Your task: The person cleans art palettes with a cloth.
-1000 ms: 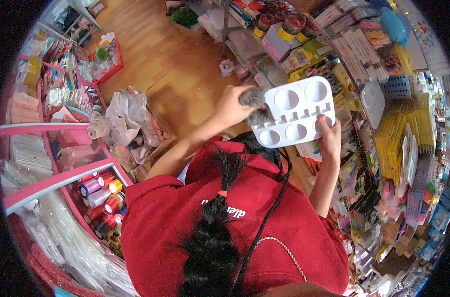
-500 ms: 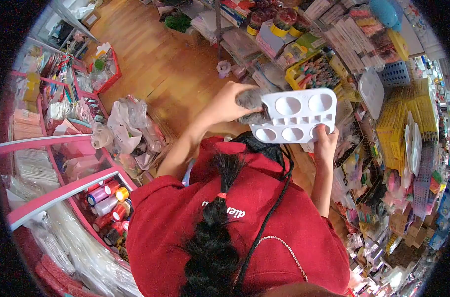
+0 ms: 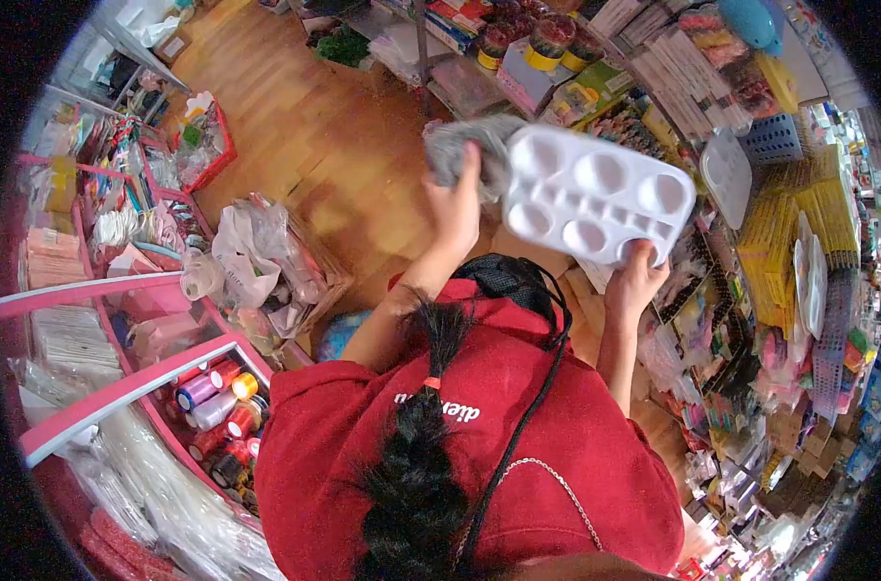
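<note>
My right hand (image 3: 637, 280) grips the lower right corner of a white plastic palette (image 3: 600, 194) with round wells and a row of small square wells, thumb on its face. A grey cloth (image 3: 474, 155) is bunched in my left hand (image 3: 454, 205), with the thumb over its front. The cloth lies against the palette's left edge. Part of the palette is smeared by motion. Both hands are in front of a red shirt (image 3: 518, 426).
Wooden floor (image 3: 295, 116) lies beyond my hands. Shelves of packed goods stand at the right, with yellow packets (image 3: 774, 247). At the left are a pink-edged rack (image 3: 130, 387) with ribbon spools (image 3: 213, 410), plastic bags (image 3: 251, 257) and a red basket (image 3: 213, 145).
The palette has moved a little right and tilted, its right side lower. My left hand and the cloth have shifted left, uncovering the palette's upper left well.
</note>
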Available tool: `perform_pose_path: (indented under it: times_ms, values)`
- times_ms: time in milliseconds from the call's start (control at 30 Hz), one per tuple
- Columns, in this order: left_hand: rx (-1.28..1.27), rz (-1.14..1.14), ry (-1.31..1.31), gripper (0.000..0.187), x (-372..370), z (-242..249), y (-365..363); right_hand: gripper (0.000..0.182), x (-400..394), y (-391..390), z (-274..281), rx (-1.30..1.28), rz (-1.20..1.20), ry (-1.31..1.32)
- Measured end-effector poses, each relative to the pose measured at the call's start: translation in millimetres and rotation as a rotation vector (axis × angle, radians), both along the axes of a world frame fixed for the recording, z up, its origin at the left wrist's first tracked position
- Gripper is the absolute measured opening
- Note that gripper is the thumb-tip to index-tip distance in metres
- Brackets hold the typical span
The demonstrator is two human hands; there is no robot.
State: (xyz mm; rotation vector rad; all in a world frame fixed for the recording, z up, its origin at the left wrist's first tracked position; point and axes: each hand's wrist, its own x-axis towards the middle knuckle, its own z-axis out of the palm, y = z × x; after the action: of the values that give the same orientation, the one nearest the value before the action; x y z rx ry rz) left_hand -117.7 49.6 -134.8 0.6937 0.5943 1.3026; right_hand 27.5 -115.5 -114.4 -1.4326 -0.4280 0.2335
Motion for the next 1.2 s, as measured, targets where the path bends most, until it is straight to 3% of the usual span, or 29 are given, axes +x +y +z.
perform_pose_path:
  times_ms: [33,67,167,233,300,333,367,400,433,500,567,600,633,700,733,800,900,1000,1067,1200]
  values:
    - [-0.239,-0.073,-0.216,0.031,1.1,6.8,0.9,0.031,0.7,-0.4,0.9,0.023,-0.054,0.065]
    - [-0.189,-0.184,-0.108,0.037,0.4,1.5,-0.5,0.037,1.9,6.2,1.5,0.122,-0.128,0.134]
    - [-0.032,-0.512,0.218,0.055,-5.6,-26.8,-13.7,0.04,0.5,2.9,-9.5,0.04,-0.168,0.214]
    - [0.091,-0.568,0.272,0.062,3.6,-23.6,-29.5,0.039,-8.8,4.3,-28.4,0.075,-0.112,0.209]
    - [-0.092,-0.639,0.282,0.06,2.0,-30.4,-14.8,0.035,-15.9,-6.0,-30.7,0.077,0.059,0.32]
    - [-0.023,-0.556,0.359,0.049,-2.8,-21.9,-7.3,0.034,-11.9,-14.4,-38.9,-0.085,0.077,0.286]
    - [-0.057,-0.565,0.401,0.037,-8.9,-12.1,-0.5,0.042,2.0,-31.5,-54.4,-0.228,0.29,0.246]
    - [0.11,-0.51,0.427,0.033,-12.2,-11.0,4.6,0.052,16.7,-45.3,-66.0,-0.186,0.405,0.257]
    - [0.275,-0.452,0.45,0.028,-15.1,-11.2,9.8,0.064,13.9,-41.9,-51.3,-0.143,0.521,0.268]
    - [0.45,-0.592,0.638,0.029,-21.9,-16.6,23.5,0.104,-2.1,-30.2,4.9,-0.055,0.585,0.261]
    - [0.609,-0.717,0.748,0.028,-16.5,-13.6,27.5,0.1,17.6,-36.7,4.1,-0.053,0.944,0.279]
    - [0.678,-0.773,0.767,0.028,-11.8,-3.6,27.2,0.095,16.7,-36.3,-1.6,-0.222,0.954,0.085]
    - [0.749,-0.829,0.785,0.027,-7.0,1.8,27.4,0.071,3.7,-26.8,6.4,-0.398,0.881,-0.33]
    - [1.053,-0.778,0.908,0.028,2.6,2.2,32.8,0.041,0.0,-27.8,0.0,-0.693,0.916,-0.358]
    - [1.208,-0.786,1.004,0.028,4.8,13.0,35.1,0.035,2.8,-27.2,1.0,-0.652,0.914,-0.374]
    - [1.422,-0.836,1.071,0.029,6.9,33.8,36.3,0.026,12.2,-24.1,7.7,-0.571,0.914,-0.406]
    - [1.488,-0.702,0.851,0.033,6.4,31.4,35.4,0.028,26.1,-23.7,17.1,-0.593,0.984,-0.277]
    - [1.195,-0.25,0.652,0.029,6.2,12.8,23.7,0.029,20.2,-19.1,23.0,-0.551,0.866,-0.111]
    - [0.788,-0.112,0.612,0.027,16.0,-0.2,3.4,0.028,6.0,-11.0,25.7,-0.493,0.774,-0.021]
    - [0.265,-0.2,0.368,0.022,32.2,-2.9,-10.5,0.028,-0.9,-8.6,23.1,-0.483,0.727,0.082]
